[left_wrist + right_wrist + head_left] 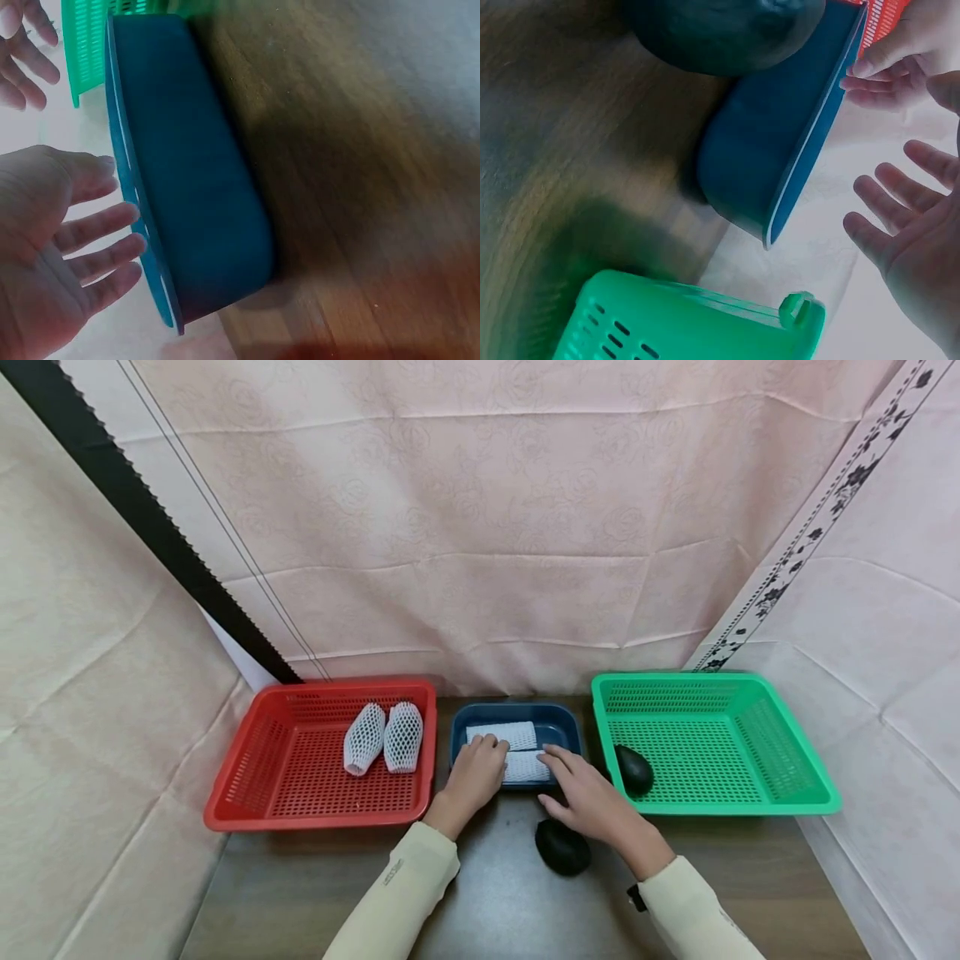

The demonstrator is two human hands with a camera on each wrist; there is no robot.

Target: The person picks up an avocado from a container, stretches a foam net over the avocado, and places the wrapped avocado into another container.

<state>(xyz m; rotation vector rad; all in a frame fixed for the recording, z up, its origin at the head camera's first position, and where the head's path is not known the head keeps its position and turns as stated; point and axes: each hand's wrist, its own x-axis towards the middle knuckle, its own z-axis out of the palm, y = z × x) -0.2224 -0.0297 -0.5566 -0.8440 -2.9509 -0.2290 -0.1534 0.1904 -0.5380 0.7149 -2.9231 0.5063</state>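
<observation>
My left hand (477, 770) reaches over the front left of a dark blue tray (558, 717), its fingertips right at the white foam net sleeves inside. Two sleeves lie flat there, a back one (517, 734) and a front one (527, 767). Across from it, my right hand (588, 797) is spread with loosely bent fingers at the right end of the front sleeve. Neither palm holds anything in the wrist views. Below my right hand, a dark avocado (562, 847) rests on the table, in front of the tray; the right wrist view shows its rounded underside (727, 34).
At the left, a red basket (318, 821) holds two net-covered items (384, 739) standing side by side. A green basket (738, 808) at the right has another dark avocado (634, 771) by its left wall. Cloth walls (480, 527) rise behind and beside the wooden table (300, 893).
</observation>
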